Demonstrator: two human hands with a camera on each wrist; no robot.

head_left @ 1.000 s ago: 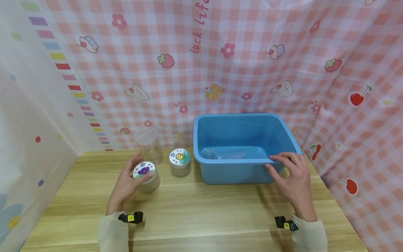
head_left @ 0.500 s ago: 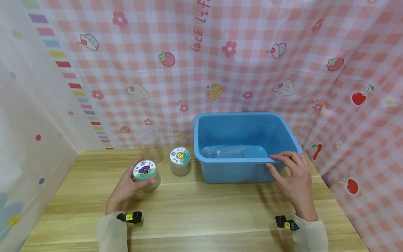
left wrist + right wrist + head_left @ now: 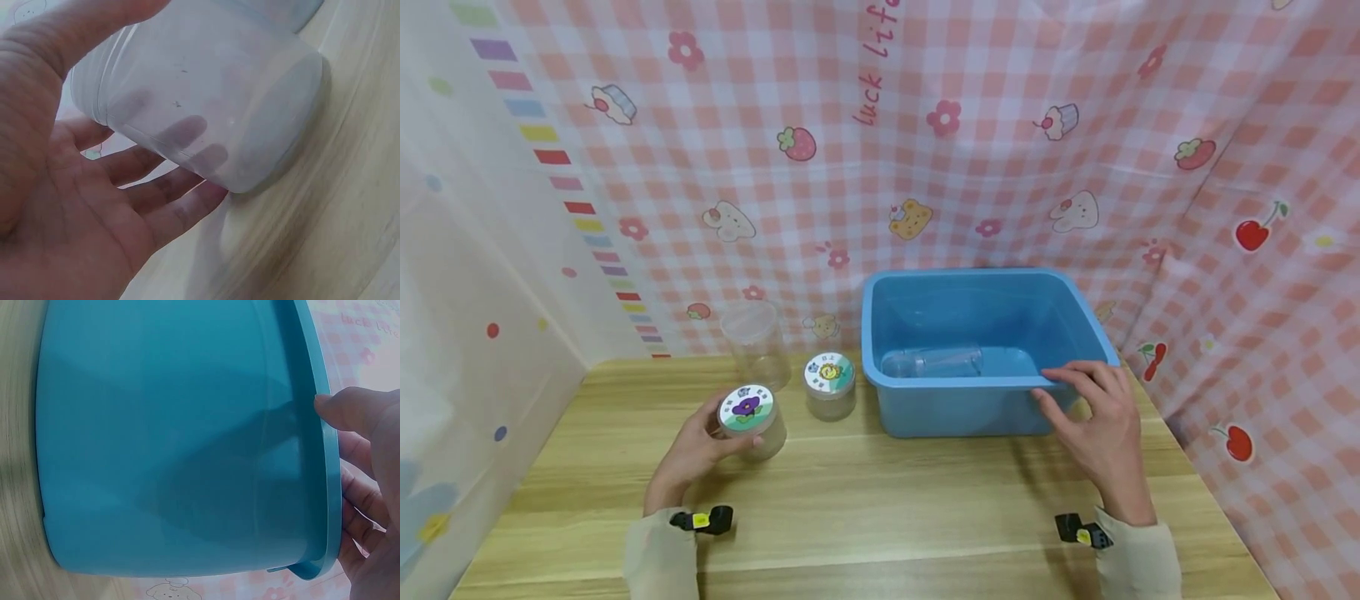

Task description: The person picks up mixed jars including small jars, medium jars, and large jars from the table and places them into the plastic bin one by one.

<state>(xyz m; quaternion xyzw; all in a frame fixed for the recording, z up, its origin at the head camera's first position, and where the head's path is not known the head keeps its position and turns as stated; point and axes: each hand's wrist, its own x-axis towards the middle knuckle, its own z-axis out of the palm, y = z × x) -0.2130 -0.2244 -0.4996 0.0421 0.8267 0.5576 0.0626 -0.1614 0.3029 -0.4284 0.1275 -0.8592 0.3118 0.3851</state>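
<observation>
Your left hand [image 3: 688, 450] grips a purple-flower jar [image 3: 757, 422], thumb across the near side and fingers curved round behind; from the left wrist, those fingers show faintly through the frosted wall. The jar stands upright on the pale wooden table [image 3: 880, 508], left of centre, printed top facing up.

Your right hand [image 3: 1101, 425] pinches the near rim [image 3: 955, 384] of a blue tub [image 3: 962, 414] by its right corner, thumb outside, fingers over the inner edge.

Between that jar and the tub, slightly farther back, a yellow-flower jar [image 3: 830, 386] stands upright, near the tub's left side. Just behind your gripped jar is a tall clear jar [image 3: 760, 346], also upright. Clear containers [image 3: 951, 362] lie inside the tub, too faint to tell in detail. A pink checked cloth [image 3: 850, 208] hangs behind everything.
</observation>
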